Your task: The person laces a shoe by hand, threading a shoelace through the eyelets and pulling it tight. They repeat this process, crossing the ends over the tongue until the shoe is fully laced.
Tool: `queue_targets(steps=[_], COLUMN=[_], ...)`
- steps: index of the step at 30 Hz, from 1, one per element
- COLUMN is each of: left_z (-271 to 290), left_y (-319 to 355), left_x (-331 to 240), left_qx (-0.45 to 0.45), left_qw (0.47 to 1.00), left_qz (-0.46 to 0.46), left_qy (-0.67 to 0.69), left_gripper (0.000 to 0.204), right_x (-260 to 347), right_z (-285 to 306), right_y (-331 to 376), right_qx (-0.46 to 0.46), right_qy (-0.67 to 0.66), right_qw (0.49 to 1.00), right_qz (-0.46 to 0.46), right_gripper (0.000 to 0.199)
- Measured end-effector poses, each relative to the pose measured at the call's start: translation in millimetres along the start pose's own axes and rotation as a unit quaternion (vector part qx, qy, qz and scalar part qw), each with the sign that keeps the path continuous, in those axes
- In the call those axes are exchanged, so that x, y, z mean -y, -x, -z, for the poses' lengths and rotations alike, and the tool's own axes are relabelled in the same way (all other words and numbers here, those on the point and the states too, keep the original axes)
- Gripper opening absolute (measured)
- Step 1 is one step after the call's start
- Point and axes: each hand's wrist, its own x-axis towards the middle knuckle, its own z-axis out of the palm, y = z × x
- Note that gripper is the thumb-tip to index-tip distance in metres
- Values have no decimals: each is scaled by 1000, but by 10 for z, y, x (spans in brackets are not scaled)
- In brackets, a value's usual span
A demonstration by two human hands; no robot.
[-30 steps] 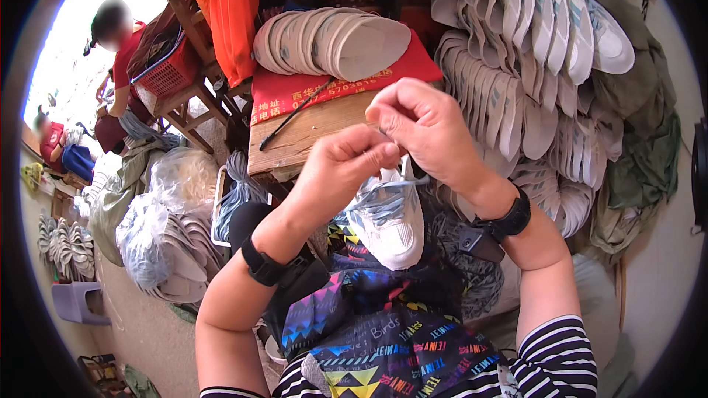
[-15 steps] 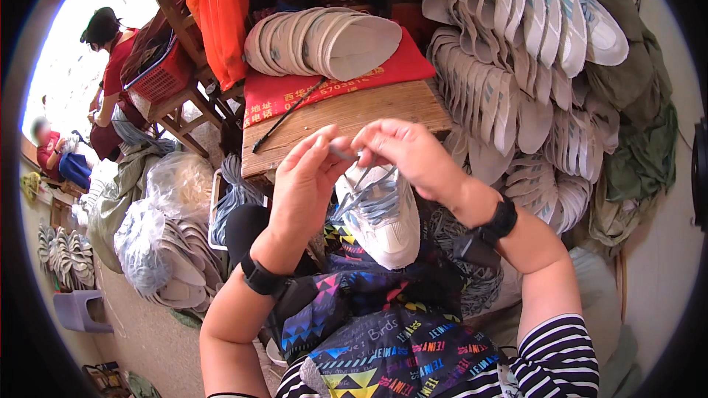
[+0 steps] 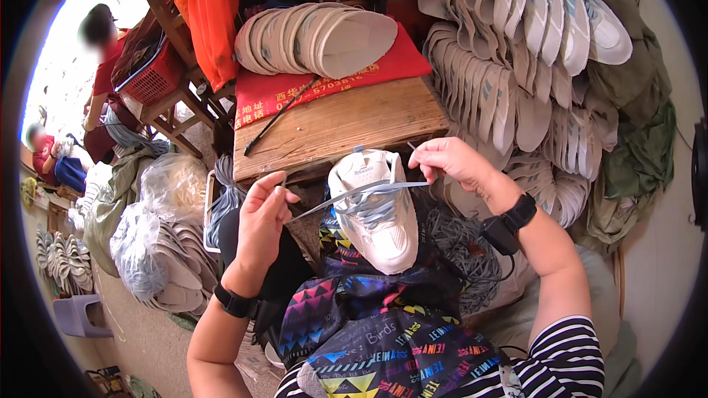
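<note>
A white shoe upper (image 3: 391, 245) with pale grey-blue trim rests on my lap against the wooden bench edge, toe toward me. Its grey-blue shoelace (image 3: 402, 186) runs through the eyelets and stretches out to both sides above the tongue. My left hand (image 3: 262, 210) pinches one lace end, left of the shoe. On the other side my right hand (image 3: 456, 166) grips the opposite end between thumb and forefinger, and a thin tip sticks out past the fingers. A patterned dark apron (image 3: 369, 317) covers my lap under the shoe.
On the wooden bench (image 3: 369, 114) lie a red cloth (image 3: 405, 59), nested shoe uppers (image 3: 354, 44) and a thin black tool (image 3: 269, 125). More uppers (image 3: 479, 96) pile up at right. Loose grey laces (image 3: 461, 250) hang beside my lap. Two people sit at far left.
My hands were close together above the shoe's tongue, fingers on the laces. Now they are apart, left and right, drawing the lace out between them. The shoe's opening is uncovered.
</note>
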Motion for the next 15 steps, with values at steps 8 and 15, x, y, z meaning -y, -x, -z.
queue_targets(steps=[8, 15], left_z=[-194, -324], left_y=[-48, -86], left_x=[101, 215], left_qx=[27, 18], left_qw=[981, 963], left_qz=[-8, 2], left_qy=[-194, -270], left_gripper=[14, 11], right_x=[-40, -6], right_z=[-205, -245], right_y=[-11, 52], right_qx=[-15, -19], right_qy=[101, 388], right_qw=[984, 900], right_qz=[147, 197], right_gripper=[22, 23])
